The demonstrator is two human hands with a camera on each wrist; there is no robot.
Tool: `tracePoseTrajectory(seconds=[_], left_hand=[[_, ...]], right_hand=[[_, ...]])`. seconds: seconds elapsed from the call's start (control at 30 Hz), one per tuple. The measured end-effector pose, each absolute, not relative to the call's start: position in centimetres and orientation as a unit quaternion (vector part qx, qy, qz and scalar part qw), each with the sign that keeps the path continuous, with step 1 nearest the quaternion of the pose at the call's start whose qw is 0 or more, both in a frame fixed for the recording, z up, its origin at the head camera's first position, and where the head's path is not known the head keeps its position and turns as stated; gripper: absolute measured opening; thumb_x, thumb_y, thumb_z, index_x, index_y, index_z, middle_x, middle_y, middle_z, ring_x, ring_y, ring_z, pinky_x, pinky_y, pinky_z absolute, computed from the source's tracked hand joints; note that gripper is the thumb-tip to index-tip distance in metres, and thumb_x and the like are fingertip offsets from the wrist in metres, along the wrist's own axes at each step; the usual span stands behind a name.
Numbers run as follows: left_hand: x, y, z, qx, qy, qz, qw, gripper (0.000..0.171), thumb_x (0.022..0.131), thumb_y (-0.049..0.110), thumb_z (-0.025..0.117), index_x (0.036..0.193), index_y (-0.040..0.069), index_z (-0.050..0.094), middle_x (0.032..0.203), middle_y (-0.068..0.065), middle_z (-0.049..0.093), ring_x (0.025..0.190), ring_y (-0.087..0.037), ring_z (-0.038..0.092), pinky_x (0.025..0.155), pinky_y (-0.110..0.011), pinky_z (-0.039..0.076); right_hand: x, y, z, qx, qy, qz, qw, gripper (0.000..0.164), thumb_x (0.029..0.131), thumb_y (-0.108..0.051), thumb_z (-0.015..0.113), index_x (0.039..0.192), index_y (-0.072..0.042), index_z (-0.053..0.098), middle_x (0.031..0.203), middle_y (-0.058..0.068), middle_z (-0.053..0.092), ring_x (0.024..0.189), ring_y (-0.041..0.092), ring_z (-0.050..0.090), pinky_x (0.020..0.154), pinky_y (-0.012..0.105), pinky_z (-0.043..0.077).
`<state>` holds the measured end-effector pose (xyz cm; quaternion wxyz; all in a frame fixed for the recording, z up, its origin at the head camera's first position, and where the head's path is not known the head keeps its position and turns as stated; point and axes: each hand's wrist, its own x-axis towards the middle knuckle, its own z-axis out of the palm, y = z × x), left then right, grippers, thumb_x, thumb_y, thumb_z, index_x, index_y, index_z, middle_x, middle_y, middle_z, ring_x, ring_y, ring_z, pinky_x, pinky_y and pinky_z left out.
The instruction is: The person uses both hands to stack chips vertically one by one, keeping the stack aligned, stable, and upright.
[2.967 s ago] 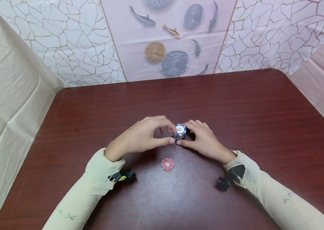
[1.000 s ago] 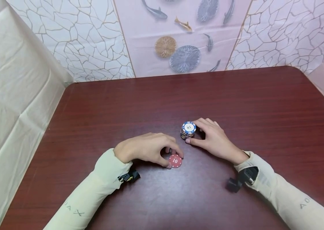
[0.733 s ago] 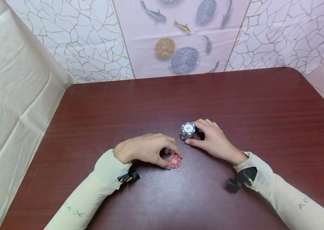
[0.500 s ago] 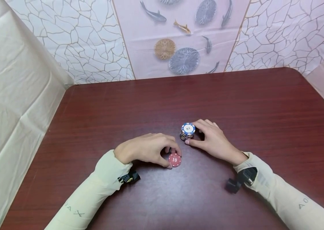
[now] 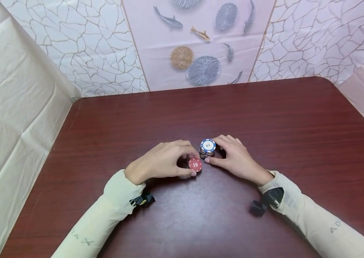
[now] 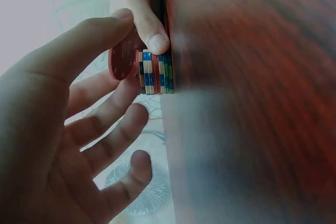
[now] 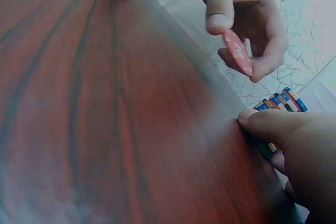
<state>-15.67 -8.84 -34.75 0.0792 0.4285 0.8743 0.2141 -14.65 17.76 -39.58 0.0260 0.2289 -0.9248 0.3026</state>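
A red poker chip (image 5: 195, 165) marked 10 is pinched at its edges between thumb and finger of my left hand (image 5: 164, 160). In the right wrist view, that red chip (image 7: 239, 52) is lifted off the table and tilted. Just beyond it stands a stack of poker chips (image 5: 207, 148) with a blue and white chip on top. My right hand (image 5: 235, 157) holds the stack from the right, thumb at the near side and fingers behind. Blue, red and green edges show on the stack (image 6: 154, 72) in the left wrist view.
The dark reddish wooden table (image 5: 182, 222) spreads around both hands. Patterned cloth (image 5: 201, 43) hangs behind its far edge, and a pale cloth (image 5: 10, 107) hangs at the left. A black wrist camera (image 5: 259, 208) juts from the right wrist.
My left hand went from the stack to the red chip on the table, gripped it, and raised it toward the stack. My right hand has stayed at the stack.
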Motion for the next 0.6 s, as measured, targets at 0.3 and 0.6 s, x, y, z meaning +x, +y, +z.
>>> tracePoseTrajectory(seconds=[0.3, 0.6], left_hand=[[-16.4, -8.3, -33.8, 0.396, 0.881, 0.257, 0.011, 0.037, 0.09, 0.04, 0.082, 0.123, 0.027, 0.073, 0.112, 0.016, 0.061, 0.101, -0.001, 0.058, 0.085, -0.032, 0.054], [-17.4, -6.8, -32.9, 0.375, 0.889, 0.262, 0.005, 0.038, 0.093, 0.033, 0.077, 0.13, 0.027, 0.071, 0.123, 0.013, 0.06, 0.109, -0.004, 0.057, 0.086, -0.036, 0.054]], right_hand=[[-14.8, 17.6, -39.6, 0.232, -0.922, 0.307, 0.027, 0.048, 0.089, -0.039, 0.084, 0.129, -0.015, 0.07, 0.12, -0.001, 0.069, 0.105, 0.02, 0.056, 0.093, 0.045, 0.039], [-14.7, 17.8, -39.5, 0.232, -0.923, 0.305, 0.025, 0.048, 0.089, -0.039, 0.084, 0.127, -0.015, 0.07, 0.118, 0.0, 0.069, 0.105, 0.021, 0.056, 0.093, 0.045, 0.039]])
